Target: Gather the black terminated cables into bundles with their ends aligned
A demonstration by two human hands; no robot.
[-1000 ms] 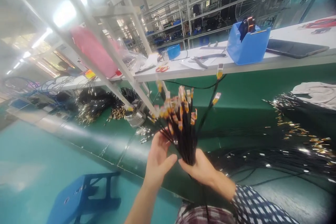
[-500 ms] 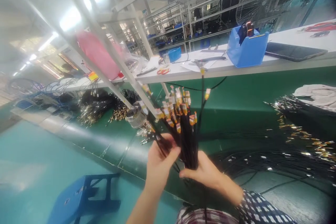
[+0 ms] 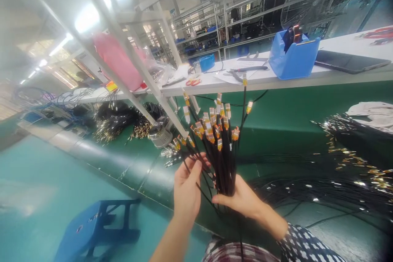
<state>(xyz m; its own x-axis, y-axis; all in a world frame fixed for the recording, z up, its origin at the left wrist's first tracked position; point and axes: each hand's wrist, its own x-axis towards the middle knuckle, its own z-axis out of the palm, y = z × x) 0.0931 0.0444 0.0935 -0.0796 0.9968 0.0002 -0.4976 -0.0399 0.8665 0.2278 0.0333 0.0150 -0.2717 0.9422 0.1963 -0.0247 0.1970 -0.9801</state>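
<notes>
A thick bundle of black cables (image 3: 225, 172) stands upright in front of me, its upper ends tipped with silver connectors wrapped in amber tape. My right hand (image 3: 242, 198) is closed around the lower part of the bundle, thumb across the front. On the bundle's left side, my left hand (image 3: 190, 182) pinches a few cables that lean away from the rest, their amber-taped connectors (image 3: 181, 143) just above the fingers. Two longer cables with connector tips (image 3: 249, 107) rise apart on the right. The cables' lower ends are hidden below my hands.
On the white bench (image 3: 211, 86) lie pliers (image 3: 245, 68), orange-handled scissors (image 3: 193, 82), a blue tape dispenser (image 3: 293, 59) and a dark tablet-like slab (image 3: 350, 62). More cable bundles (image 3: 353, 147) lie at right. A blue stool (image 3: 82, 229) is on the floor; a metal post (image 3: 166, 110) slants left of my hands.
The left hand has shifted slightly, and several cables now fan out to the left, farther from the main bundle. My right hand keeps its hold. The view has moved a little.
</notes>
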